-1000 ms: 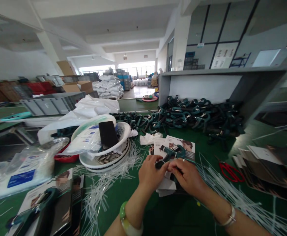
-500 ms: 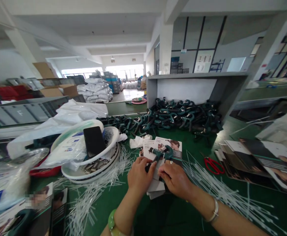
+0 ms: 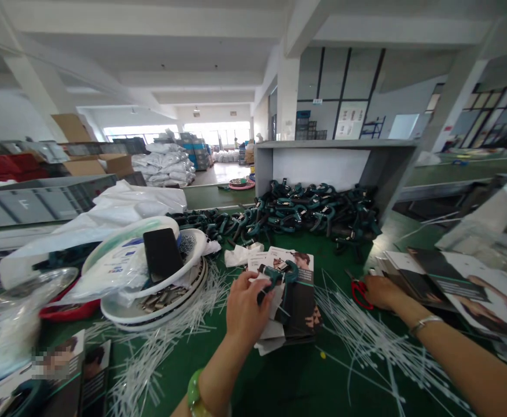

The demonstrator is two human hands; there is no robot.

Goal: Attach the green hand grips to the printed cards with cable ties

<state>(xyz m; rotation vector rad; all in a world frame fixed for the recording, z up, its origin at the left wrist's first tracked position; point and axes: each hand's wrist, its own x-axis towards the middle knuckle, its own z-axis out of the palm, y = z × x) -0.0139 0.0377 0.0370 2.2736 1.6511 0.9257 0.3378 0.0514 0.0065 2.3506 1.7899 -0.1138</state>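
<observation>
A black phone (image 3: pixel 163 255) lies tilted on a stack of round white basins (image 3: pixel 198 246), against a clear plastic bag (image 3: pixel 125 263) with blue print, with crumpled white sheeting (image 3: pixel 138 200) just behind. Farther back at the left stand a grey crate (image 3: pixel 40 201), open cardboard boxes (image 3: pixel 99 167) and red crates (image 3: pixel 13 167), with piled white sacks (image 3: pixel 166 167) nearer the middle. A pink tray (image 3: pixel 241 186) sits beyond the sheeting, and a blue rack (image 3: pixel 374 127) stands near the far wall.

A clamp (image 3: pixel 294 272) lies on cards (image 3: pixel 301 310), centre. From there, scissors (image 3: pixel 359 294) lie at three o'clock; piled clamps (image 3: pixel 309 211), twelve.
</observation>
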